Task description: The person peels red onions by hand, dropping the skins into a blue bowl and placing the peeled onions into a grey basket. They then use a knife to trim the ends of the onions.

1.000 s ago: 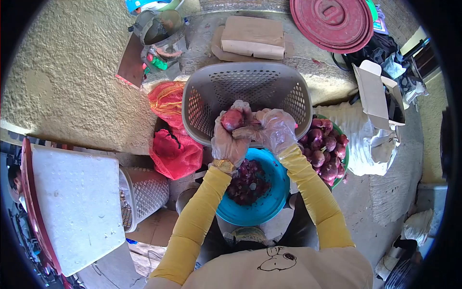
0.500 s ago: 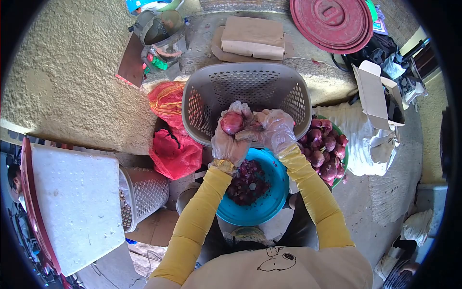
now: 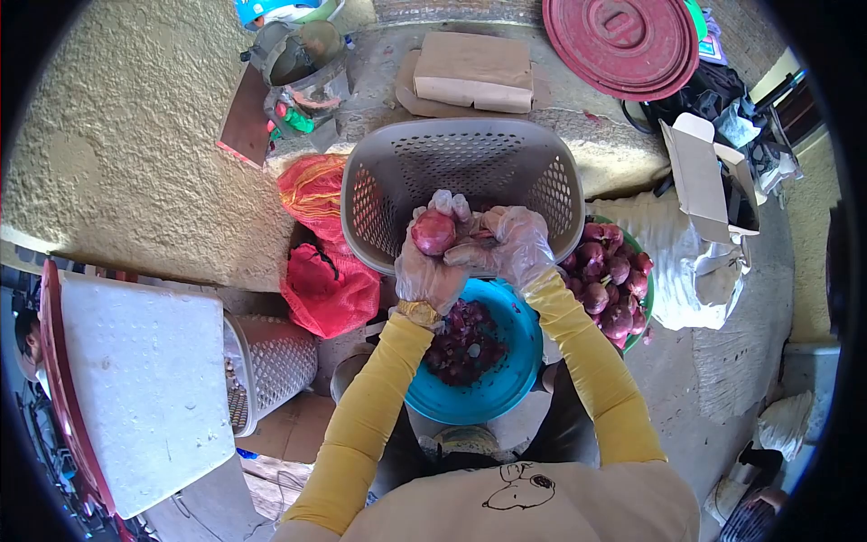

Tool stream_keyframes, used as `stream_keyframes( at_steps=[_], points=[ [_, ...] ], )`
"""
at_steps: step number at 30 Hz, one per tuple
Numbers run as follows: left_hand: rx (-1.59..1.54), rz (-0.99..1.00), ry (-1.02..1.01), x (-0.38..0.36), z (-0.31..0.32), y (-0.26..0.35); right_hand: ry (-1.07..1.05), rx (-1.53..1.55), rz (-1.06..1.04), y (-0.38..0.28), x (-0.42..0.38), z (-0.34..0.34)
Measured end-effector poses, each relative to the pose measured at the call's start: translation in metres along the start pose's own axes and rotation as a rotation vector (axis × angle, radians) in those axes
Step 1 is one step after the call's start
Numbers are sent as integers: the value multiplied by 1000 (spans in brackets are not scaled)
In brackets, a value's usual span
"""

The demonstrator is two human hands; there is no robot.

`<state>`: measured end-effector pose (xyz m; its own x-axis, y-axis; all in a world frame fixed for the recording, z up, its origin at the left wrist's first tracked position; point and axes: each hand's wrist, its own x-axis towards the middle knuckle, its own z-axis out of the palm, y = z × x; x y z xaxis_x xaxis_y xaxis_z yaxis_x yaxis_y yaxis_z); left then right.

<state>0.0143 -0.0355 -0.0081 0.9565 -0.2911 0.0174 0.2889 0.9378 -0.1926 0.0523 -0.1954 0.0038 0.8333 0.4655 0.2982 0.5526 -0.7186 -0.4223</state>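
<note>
Single head cam: looks forward and steeply down over own chest at both hands (image 3: pixel 476 248), mid-frame.

A round, glossy red-purple onion (image 3: pixel 433 233) rests in the left hand (image 3: pixel 432 273) at the near rim of a gray perforated basket (image 3: pixel 461 161); the right hand (image 3: pixel 520 242) partly hides something dark. Dark red skins (image 3: pixel 459 354) lie in a blue basin (image 3: pixel 522 366) below.

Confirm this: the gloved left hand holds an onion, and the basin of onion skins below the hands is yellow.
Wrong colour: the head view shows that the basin of onion skins is blue. The gloved left hand does hold an onion.
</note>
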Motion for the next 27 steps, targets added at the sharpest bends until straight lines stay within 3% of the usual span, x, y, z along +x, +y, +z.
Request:
stream_keyframes(
  at_steps=[2,3,5,12,14,24,27],
  points=[
    [123,220,243,3,6,-6,-93,-24,71,-7,1,-16],
    [123,221,242,3,8,-3,-186,-50,142,-11,2,-23],
    [43,218,344,0,12,6,-124,-11,149,-6,0,-19],
    [592,396,345,5,10,4,-46,203,121,-20,2,-22],
    [792,362,176,7,4,6,-53,162,137,-25,5,-28],
    [873,383,72,8,2,2,22,154,83,-18,3,-24],
    [852,389,99,8,2,2,-39,152,115,-20,4,-29]
  ],
)
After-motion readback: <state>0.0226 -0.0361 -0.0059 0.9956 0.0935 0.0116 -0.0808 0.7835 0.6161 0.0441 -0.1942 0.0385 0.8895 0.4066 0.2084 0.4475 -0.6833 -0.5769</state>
